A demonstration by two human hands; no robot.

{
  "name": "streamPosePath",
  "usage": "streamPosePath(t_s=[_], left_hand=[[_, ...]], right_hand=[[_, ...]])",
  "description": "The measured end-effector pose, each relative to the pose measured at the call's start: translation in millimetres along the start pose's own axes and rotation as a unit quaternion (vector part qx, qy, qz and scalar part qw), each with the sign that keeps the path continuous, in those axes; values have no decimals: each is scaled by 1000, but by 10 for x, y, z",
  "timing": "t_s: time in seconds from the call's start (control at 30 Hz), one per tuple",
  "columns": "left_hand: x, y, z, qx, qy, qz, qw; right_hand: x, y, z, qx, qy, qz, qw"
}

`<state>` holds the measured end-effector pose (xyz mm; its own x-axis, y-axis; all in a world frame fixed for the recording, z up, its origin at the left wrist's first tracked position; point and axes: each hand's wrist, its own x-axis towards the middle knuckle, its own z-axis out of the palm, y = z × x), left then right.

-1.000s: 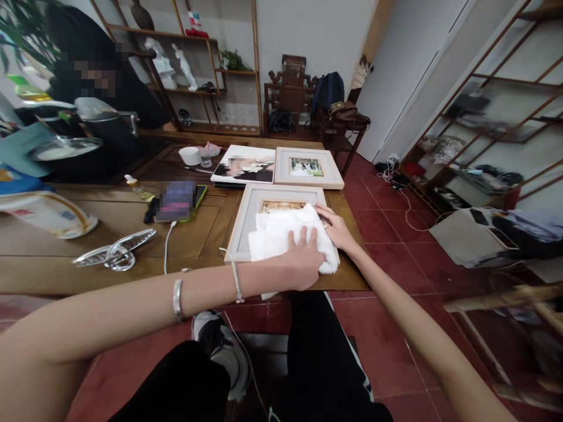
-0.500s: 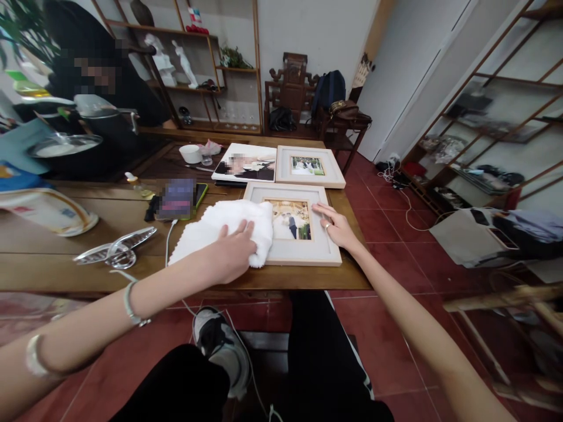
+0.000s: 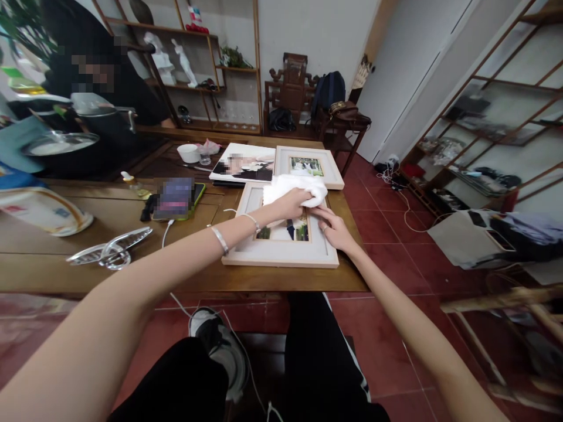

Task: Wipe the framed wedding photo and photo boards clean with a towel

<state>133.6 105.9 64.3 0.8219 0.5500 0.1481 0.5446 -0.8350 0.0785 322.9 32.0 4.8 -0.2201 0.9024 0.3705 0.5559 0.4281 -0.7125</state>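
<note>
A light wooden picture frame [image 3: 281, 253] with a white mat lies flat at the near edge of the wooden table [image 3: 109, 234]. My left hand [image 3: 291, 204] is closed on a bunched white cloth [image 3: 294, 187] and presses it on the frame's far side. My right hand [image 3: 335, 228] rests flat on the frame's right part, fingers stretched out and holding it down. Two bracelets sit on my left wrist.
Behind the near frame lie a second framed photo [image 3: 308, 167] and an unframed print [image 3: 244, 163]. A phone [image 3: 176, 199] on a cable, a silver leaf-shaped dish [image 3: 109, 251], a white bowl [image 3: 189, 153] and a plate [image 3: 44, 210] sit to the left. A person in black sits at the far left.
My left hand swept the cloth from the frame's middle out to the left onto the table, then across to the frame's far edge. My right hand stayed on the frame.
</note>
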Motion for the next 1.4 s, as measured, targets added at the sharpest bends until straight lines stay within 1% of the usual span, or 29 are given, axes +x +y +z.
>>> streamPosePath(t_s=[0.03, 0.1, 0.2, 0.37, 0.57, 0.67, 0.73, 0.8, 0.9, 0.97, 1.03, 1.1, 1.17, 1.23, 1.27, 1.33, 1.4], left_hand=[[56, 1, -11, 1, -4, 3, 1000], [87, 9, -32, 10, -12, 6, 1000], [-10, -14, -59, 37, -28, 5, 999], [-330, -196, -139, 97, -52, -24, 994], [-872, -513, -308, 164, -68, -88, 980], [-1041, -549, -338, 198, -76, -91, 973], [-1086, -469, -334, 204, -80, -80, 972], [-1117, -301, -342, 202, -98, -82, 971], [-1231, 78, -436, 186, -156, -108, 964], [-1372, 373, -552, 158, -197, -122, 960], [-1533, 654, -668, 113, -233, -119, 959], [-1665, 875, -734, 81, -253, -110, 958], [-1721, 996, -717, 71, -253, -104, 959], [-1677, 995, -624, 75, -228, -103, 965], [-1619, 946, -560, 81, -214, -108, 968], [-1451, 754, -427, 102, -183, -122, 970], [-1251, 466, -320, 128, -152, -138, 970]], right_hand=[[1, 3, 4, -3, 1, -5, 1000], [4, 1, 8, -8, 0, -12, 1000], [6, -15, 2, -12, -5, -18, 1000], [0, -45, -22, -12, -9, -12, 1000], [-13, -88, -25, -10, -5, 6, 1000], [-12, -105, -21, -6, -7, 10, 1000], [-12, -107, -15, 0, -6, 9, 1000], [-14, -103, -7, 6, -1, 10, 1000], [-17, -99, 6, 14, 13, 15, 1000], [-18, -102, 14, 18, 20, 19, 999], [-18, -106, 18, 19, 22, 22, 999], [-19, -106, 19, 19, 16, 21, 999], [-22, -102, 15, 20, 8, 15, 1000], [-26, -98, 8, 22, 0, 8, 1000], [-27, -98, 4, 24, -1, 6, 1000], [-30, -106, -7, 28, -2, 6, 1000], [-33, -123, -15, 33, -5, 6, 999]])
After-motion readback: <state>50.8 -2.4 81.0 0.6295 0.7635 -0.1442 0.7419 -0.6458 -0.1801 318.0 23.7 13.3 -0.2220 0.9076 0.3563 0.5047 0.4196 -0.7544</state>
